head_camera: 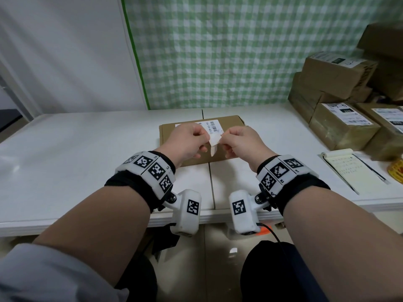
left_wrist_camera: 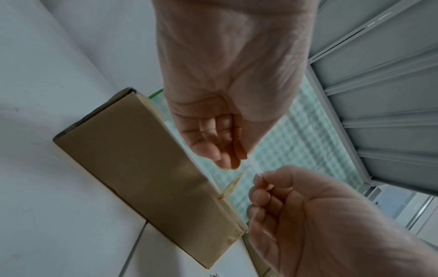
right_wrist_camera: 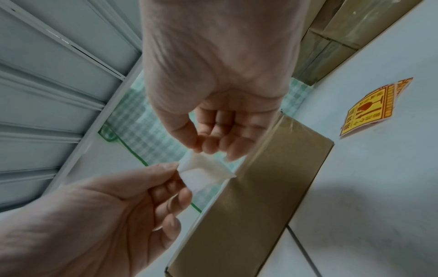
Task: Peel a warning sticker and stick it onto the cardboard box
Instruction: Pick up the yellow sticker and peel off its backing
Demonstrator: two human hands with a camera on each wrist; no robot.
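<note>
A flat brown cardboard box [head_camera: 231, 124] with a white barcode label [head_camera: 214, 126] lies on the white table [head_camera: 87, 149]. Just above its near half, both hands hold one small sticker sheet [head_camera: 214, 141] that shows its white side. My left hand [head_camera: 192, 138] pinches the sheet's left edge and my right hand [head_camera: 236, 138] pinches its right edge. In the right wrist view the white sheet [right_wrist_camera: 203, 172] curls between the two pinches, beside the box [right_wrist_camera: 272, 178]. The left wrist view shows it edge-on: a yellowish layer [left_wrist_camera: 233, 184] hangs apart from a white strip [left_wrist_camera: 254, 167].
Several taped cardboard boxes [head_camera: 340, 79] are stacked at the table's back right. A yellow notepad with a pen [head_camera: 349, 168] lies at the right front, with more yellow warning stickers [right_wrist_camera: 372, 108] beside it. A green checked cloth [head_camera: 239, 51] hangs behind the table.
</note>
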